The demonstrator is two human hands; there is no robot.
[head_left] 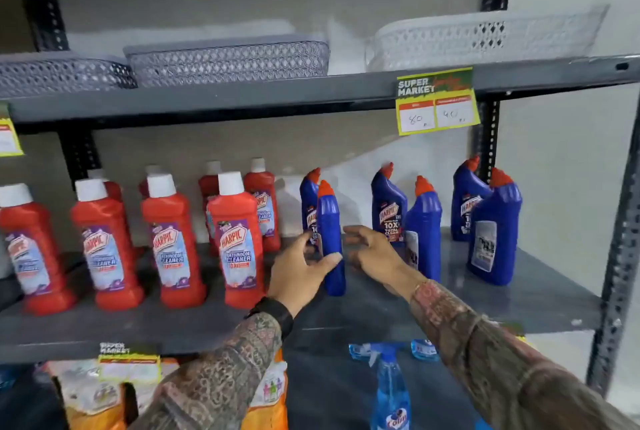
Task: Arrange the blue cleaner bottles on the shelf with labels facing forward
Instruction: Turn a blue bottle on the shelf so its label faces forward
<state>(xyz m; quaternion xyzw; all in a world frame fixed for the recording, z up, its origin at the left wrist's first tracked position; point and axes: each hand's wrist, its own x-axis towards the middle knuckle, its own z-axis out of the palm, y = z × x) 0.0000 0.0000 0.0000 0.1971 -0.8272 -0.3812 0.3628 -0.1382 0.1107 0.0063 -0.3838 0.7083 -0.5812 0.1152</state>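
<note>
Several blue cleaner bottles with orange caps stand on the right half of the grey middle shelf [519, 305]. The front left blue bottle [330, 232] stands edge-on, its label out of sight. My left hand [298, 270] touches its lower side with the thumb and fingers apart. My right hand [374, 249] hovers open just right of it. A bottle behind it [308, 208] and a middle-back bottle [389, 211] show their front labels. Two front bottles [424, 235] [495, 232] show back labels. A back-right bottle [467, 201] shows part of its front label.
Red bathroom cleaner bottles [235, 242] fill the shelf's left half. Grey and white perforated baskets [228, 59] sit on the upper shelf, with a yellow price tag [436, 100] on its edge. Below are a blue spray bottle [391, 391] and orange packs [266, 395]. A black upright post [620, 239] stands at right.
</note>
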